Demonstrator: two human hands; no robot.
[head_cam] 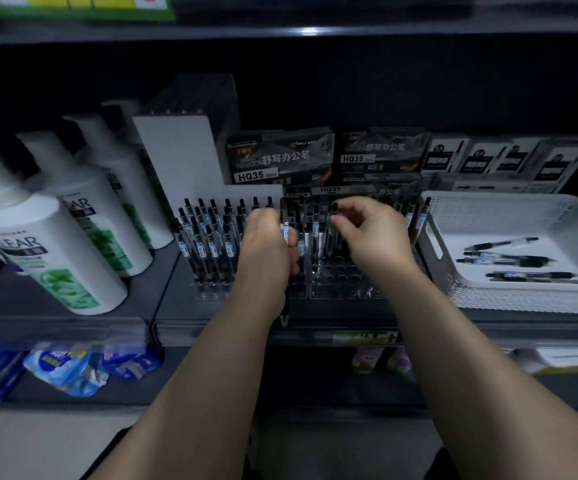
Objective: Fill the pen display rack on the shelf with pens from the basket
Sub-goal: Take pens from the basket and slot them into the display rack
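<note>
Boxes [280, 157] at 12 o'clock say HQ35, bottles [48, 251] at 9 show "LEAR". Left grip [266, 251] clutches a pen [284, 306]; right grip [374, 237] pinches a second pen [331, 212].

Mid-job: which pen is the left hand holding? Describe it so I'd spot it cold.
Find the white basket on the right of the shelf; the clear pen rack stands just left of it. Over the rack's middle, the left hand grips one black pen. Unlike the racked pens, its tip hangs below the hand, down to the shelf's front edge.
</note>
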